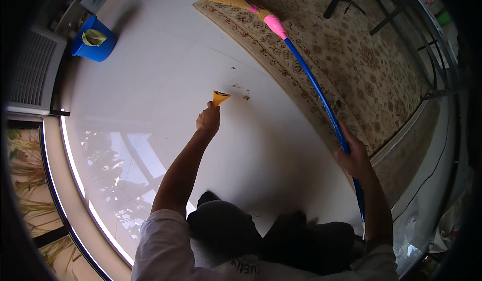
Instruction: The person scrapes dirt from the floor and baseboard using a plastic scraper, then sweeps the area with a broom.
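Note:
My left hand (209, 119) is closed on a small yellow tool (219, 98) with a flared end, perhaps a scraper or scoop, with dark matter at its wide edge. Small brown bits of debris (246, 97) lie on the pale floor just right of it. My right hand (353, 155) grips the blue handle of a straw broom (316, 87). Pink binding joins the handle to the bristles, which point to the upper left, across the corner of the patterned rug.
A blue bucket (101, 49) with a greenish cloth on its rim stands at the upper left, near a white louvred unit (32, 70). The patterned rug (339, 43) covers the right side. Dark metal furniture legs stand at the upper right. A glass door or window runs along the left.

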